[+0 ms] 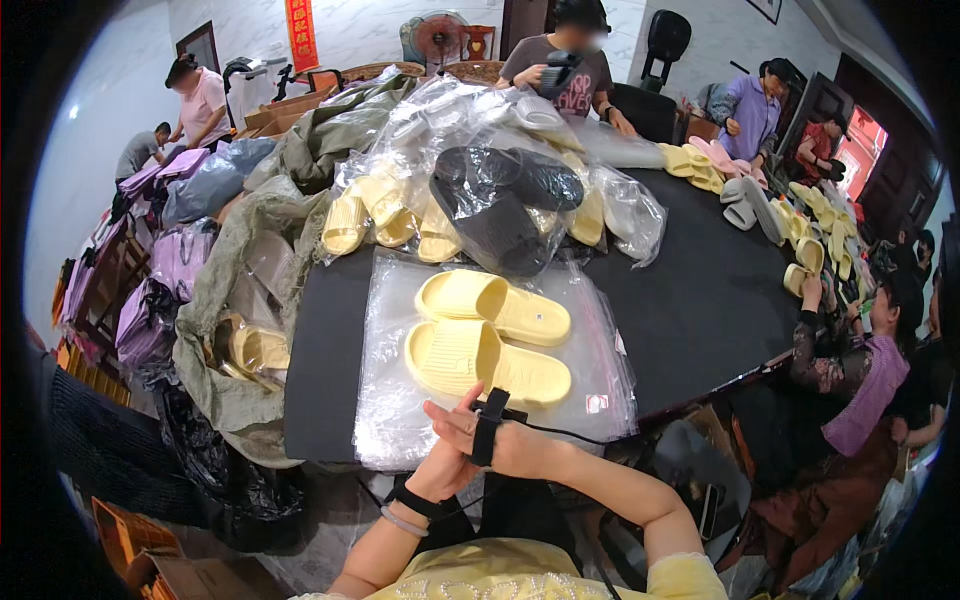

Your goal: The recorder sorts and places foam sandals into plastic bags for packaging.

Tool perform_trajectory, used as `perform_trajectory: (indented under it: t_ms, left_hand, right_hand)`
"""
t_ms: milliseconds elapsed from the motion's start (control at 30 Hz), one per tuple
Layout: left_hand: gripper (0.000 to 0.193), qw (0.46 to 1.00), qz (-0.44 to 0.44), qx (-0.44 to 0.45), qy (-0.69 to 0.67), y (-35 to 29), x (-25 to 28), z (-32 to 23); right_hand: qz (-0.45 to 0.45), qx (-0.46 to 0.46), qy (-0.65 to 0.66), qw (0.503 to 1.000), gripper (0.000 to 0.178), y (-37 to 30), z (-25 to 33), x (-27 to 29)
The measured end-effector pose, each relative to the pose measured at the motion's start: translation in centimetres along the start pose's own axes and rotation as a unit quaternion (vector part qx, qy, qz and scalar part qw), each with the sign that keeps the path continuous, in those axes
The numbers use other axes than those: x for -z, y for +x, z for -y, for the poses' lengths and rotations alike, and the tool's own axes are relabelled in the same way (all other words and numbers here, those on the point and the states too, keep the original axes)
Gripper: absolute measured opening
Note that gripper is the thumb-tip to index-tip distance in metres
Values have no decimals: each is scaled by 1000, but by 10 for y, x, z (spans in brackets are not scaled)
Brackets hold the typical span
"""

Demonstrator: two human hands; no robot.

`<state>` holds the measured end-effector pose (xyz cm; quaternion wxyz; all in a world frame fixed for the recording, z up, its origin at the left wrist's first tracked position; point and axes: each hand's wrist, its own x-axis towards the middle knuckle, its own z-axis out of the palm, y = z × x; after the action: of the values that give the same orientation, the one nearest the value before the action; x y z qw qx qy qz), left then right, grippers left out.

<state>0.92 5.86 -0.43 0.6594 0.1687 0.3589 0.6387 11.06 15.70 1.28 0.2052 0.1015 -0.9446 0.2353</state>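
Observation:
My left hand (pixel 456 428) and my right hand (pixel 525 450) meet at the table's near edge. The left fingers are stretched out and apart, with nothing in them. My right fingers are closed at a black strap (pixel 486 432) with a small black device on it and a cable trailing right. Which hand the strap goes round is unclear. Just beyond my hands, a pair of yellow slide sandals, the nearer slide (pixel 520 378) and the farther slide (pixel 535 318), lies side by side on a stack of clear plastic bags (pixel 390 420).
Behind the bags, black slides (pixel 500 235) in clear plastic lie against a heap of bagged slides (pixel 345 222). An open woven sack (pixel 215 330) stands left of the black table (pixel 690 300). More loose slides (pixel 835 225) line its right side. Several people work around the room.

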Motion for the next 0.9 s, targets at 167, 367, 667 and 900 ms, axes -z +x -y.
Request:
perform_trajectory:
  t_ms: [167,367,667,900]
  left_hand:
    - [52,998,-31,-29,40,3,3,-5]
    - [44,989,-141,36,41,-8,-7,-10]
    - [24,688,-267,-367,567,-21,-31,-10]
    - [27,657,-225,-295,656,-34,-31,3]
  right_hand:
    - [-40,-13,-34,999,61,18,6,5]
    - [-74,-126,144,979,75,19,-18,8]
    - [-75,-111,14,991,56,10,-16,-13]
    - [-61,-71,-213,973,55,-4,-1,-15]
